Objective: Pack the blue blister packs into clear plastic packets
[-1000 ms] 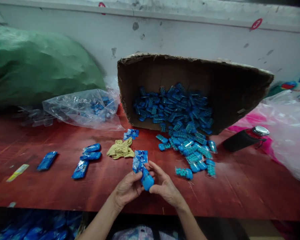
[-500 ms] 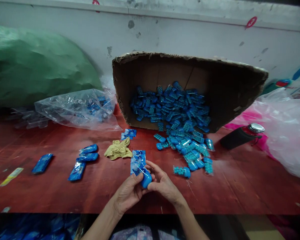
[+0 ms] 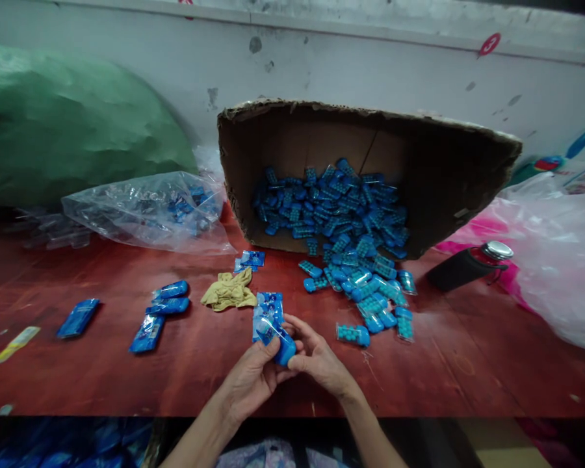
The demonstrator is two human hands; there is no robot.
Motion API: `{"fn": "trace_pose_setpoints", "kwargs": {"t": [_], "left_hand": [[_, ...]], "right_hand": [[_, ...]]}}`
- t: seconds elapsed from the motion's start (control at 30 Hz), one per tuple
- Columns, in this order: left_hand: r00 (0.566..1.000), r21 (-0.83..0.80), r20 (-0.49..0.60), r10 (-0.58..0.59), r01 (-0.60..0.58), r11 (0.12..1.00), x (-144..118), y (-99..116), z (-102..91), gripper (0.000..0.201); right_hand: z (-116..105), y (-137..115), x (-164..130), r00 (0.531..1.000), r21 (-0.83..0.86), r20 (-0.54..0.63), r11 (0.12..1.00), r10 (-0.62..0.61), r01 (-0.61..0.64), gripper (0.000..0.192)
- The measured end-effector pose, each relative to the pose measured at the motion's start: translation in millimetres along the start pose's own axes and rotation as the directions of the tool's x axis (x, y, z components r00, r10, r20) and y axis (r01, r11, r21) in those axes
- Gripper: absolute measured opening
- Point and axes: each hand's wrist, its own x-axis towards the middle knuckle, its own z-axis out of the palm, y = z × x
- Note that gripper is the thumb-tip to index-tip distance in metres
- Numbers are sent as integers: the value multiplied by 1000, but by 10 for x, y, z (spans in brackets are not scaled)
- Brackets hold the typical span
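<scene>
While both hands, left (image 3: 253,377) and right (image 3: 322,364), are closed around a small blue plastic tube (image 3: 283,348) half inside its clear printed packet (image 3: 267,315) just above the red surface (image 3: 443,370), the bagging step seems underway, and next needs a firm push.

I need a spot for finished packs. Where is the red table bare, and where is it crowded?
Bare: the near right of the red table, below the black bottle; also the near strip left of the left hand. Crowded: the spill of blue tubes before the cardboard box.
</scene>
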Motion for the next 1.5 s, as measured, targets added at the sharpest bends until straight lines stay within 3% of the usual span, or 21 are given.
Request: {"fn": "trace_pose_setpoints", "kwargs": {"t": [0.27,0.43,0.53,0.77,0.93,1.13,1.3,1.5], "left_hand": [[986,3,-150,68,-68,998,9,-75,50,17],[995,47,-82,54,-50,998,-38,14,86,18],[999,36,-37,24,-23,999,-48,46,60,19],[994,0,-84,76,-76,997,-2,-64,30,21],[996,21,-63,60,-59,998,-13,-30,50,19],[992,0,-118,51,-51,999,24,-17,50,19],[995,-30,-57,82,-84,996,48,2,59,21],[976,-94,-108,190,-201,975,55,12,113,12]], "right_hand": [[51,66,18,999,77,-52,997,-7,11,64],[-6,76,14,998,-4,-46,999,-38,38,62],[-20,65,30,999,33,-34,999,-21,22,63],[-12,81,60,999,112,-40,994,7,-2,67],[-74,101,41,999,-25,-35,1000,-20,19,61],[-33,96,67,994,-116,-96,993,-45,34,64],[34,119,97,980,-197,-153,976,-127,95,60],[152,180,102,884,-419,-354,897,-307,144,27]]}}
